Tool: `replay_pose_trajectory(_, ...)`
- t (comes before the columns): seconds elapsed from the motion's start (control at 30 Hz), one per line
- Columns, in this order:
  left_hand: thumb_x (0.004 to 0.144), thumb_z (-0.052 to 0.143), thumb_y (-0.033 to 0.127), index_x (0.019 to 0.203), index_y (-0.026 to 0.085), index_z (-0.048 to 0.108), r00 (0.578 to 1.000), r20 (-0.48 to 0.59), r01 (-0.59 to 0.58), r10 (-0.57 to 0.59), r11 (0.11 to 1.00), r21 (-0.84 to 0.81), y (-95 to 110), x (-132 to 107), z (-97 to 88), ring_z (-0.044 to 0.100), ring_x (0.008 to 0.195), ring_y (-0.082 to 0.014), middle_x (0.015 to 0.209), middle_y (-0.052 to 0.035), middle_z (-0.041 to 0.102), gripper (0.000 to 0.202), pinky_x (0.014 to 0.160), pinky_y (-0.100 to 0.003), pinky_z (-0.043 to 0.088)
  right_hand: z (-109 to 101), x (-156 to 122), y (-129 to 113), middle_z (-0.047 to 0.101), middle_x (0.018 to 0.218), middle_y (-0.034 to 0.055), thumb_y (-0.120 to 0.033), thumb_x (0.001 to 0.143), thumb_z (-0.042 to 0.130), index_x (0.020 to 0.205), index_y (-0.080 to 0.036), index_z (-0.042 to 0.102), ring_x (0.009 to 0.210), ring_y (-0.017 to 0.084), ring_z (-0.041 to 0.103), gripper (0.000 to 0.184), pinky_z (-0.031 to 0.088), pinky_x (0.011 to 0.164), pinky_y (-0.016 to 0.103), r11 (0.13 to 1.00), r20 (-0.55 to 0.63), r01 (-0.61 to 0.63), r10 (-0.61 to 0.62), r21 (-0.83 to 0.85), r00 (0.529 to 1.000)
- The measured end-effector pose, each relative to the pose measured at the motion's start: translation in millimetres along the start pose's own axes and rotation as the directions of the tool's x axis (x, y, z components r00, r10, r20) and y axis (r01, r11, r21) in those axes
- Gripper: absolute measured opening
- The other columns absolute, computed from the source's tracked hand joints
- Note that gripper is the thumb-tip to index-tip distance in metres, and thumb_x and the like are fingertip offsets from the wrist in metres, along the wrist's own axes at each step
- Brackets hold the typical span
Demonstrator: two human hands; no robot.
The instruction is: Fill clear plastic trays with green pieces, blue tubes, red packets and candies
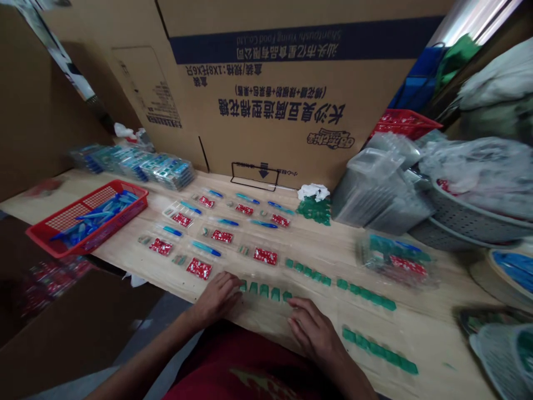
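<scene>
My left hand [216,298] rests on the wooden table with its curled fingertips at the left end of a short row of green plastic pieces [263,290]. My right hand [312,328] lies flat with its fingers apart, the index finger at that row's right end. Longer green rows [366,294] stretch to the right. Farther ahead, red packets [199,268] and blue sticks [206,249] in transparent wrappers lie in loose lines. Whether my left hand grips anything is hidden by the fingers.
A red mesh basket [85,219] of blue items stands at the left edge, and stacked packs [141,165] lie behind it. A large cardboard carton [291,111] walls the back. Plastic bags and grey baskets [470,219] crowd the right side.
</scene>
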State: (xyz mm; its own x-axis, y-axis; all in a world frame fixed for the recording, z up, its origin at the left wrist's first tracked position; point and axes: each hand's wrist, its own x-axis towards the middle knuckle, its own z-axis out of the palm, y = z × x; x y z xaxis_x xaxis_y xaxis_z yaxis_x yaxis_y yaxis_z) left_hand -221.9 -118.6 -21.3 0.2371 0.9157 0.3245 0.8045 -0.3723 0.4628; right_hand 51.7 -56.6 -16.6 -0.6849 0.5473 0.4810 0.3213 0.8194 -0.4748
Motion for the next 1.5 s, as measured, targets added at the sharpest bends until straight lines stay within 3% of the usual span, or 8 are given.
replay_pose_trajectory(0.23,0.086,0.048,0.023,0.105,0.016,0.051,0.966,-0.070,0.233,-0.251,0.952,-0.200,-44,71,-13.2,0.057,0.076,-0.0140,0.082,-0.0026,0.059,0.021,0.069,-0.025,0.045,3,80,43,0.060,0.090,0.0058,-0.023,0.090,0.041,0.086,-0.020,0.051,0.085,0.016,0.059,0.012,0.048,0.074,0.028,0.970,-0.045,-0.148,0.160,0.191,0.986)
replay_pose_trajectory(0.4,0.077,0.053,0.015,0.118,0.012,0.045,0.874,-0.039,0.484,-0.485,0.874,-0.035,-70,118,-7.0,0.058,0.074,-0.0153,0.085,-0.0044,0.061,0.041,0.068,-0.028,0.047,28,126,88,0.058,0.078,0.0035,-0.027,0.084,0.044,0.088,-0.017,0.053,0.068,0.015,0.057,0.014,0.048,0.065,0.028,0.878,-0.001,-0.404,0.418,0.257,0.908)
replay_pose_trajectory(0.67,0.078,0.049,0.014,0.102,0.014,0.058,0.869,-0.151,0.484,-0.471,0.873,0.061,-69,118,9.8,0.059,0.094,-0.0219,0.099,-0.0118,0.063,0.026,0.084,-0.036,0.046,51,122,81,0.059,0.099,0.0086,-0.016,0.072,0.055,0.094,-0.018,0.058,0.098,0.022,0.054,0.022,0.043,0.087,0.034,0.919,0.094,-0.370,0.360,0.134,0.928)
replay_pose_trajectory(0.97,0.075,0.043,0.014,0.096,0.012,0.059,0.704,-0.316,0.592,-0.636,0.772,-0.232,-87,116,28.1,0.059,0.068,-0.0172,0.076,-0.0043,0.061,0.026,0.065,-0.031,0.049,61,144,105,0.063,0.078,0.0052,-0.023,0.075,0.045,0.079,-0.019,0.058,0.074,0.019,0.060,0.014,0.048,0.069,0.030,0.825,0.103,-0.435,0.428,0.360,0.898)
replay_pose_trajectory(1.13,0.075,0.043,0.008,0.102,0.013,0.060,0.762,-0.371,0.576,-0.531,0.817,0.014,-73,116,29.7,0.057,0.093,-0.0225,0.098,-0.0111,0.061,0.032,0.082,-0.038,0.047,51,145,90,0.052,0.123,0.0128,-0.033,0.062,0.065,0.113,-0.016,0.056,0.117,0.027,0.045,0.054,0.034,0.100,0.040,0.917,0.272,-0.381,0.339,0.118,0.900)
replay_pose_trajectory(1.27,0.080,0.041,0.010,0.105,0.012,0.060,0.821,-0.233,0.567,-0.520,0.791,0.230,-56,117,23.4,0.056,0.095,-0.0252,0.098,-0.0125,0.063,0.031,0.087,-0.041,0.043,46,141,67,0.018,0.149,0.0150,-0.032,0.044,0.076,0.141,-0.016,0.028,0.135,0.033,0.016,0.109,0.015,0.109,0.046,0.934,0.525,-0.346,0.339,-0.088,0.781)
replay_pose_trajectory(1.37,0.082,0.041,0.012,0.109,0.009,0.059,0.823,-0.166,0.568,-0.543,0.774,0.280,-50,120,16.3,0.055,0.094,-0.0267,0.098,-0.0143,0.064,0.032,0.087,-0.042,0.043,42,144,64,0.016,0.149,0.0153,-0.026,0.048,0.071,0.143,-0.016,0.022,0.136,0.031,0.016,0.107,0.014,0.109,0.045,0.943,0.579,-0.305,0.325,-0.135,0.748)
replay_pose_trajectory(1.5,0.081,0.045,0.013,0.115,0.010,0.055,0.841,-0.083,0.535,-0.535,0.796,0.283,-49,128,7.5,0.054,0.098,-0.0263,0.104,-0.0127,0.064,0.036,0.089,-0.039,0.042,36,152,75,0.016,0.150,0.0139,-0.025,0.057,0.066,0.141,-0.018,0.027,0.136,0.030,0.015,0.094,0.016,0.108,0.045,0.962,0.544,-0.249,0.270,-0.114,0.794)
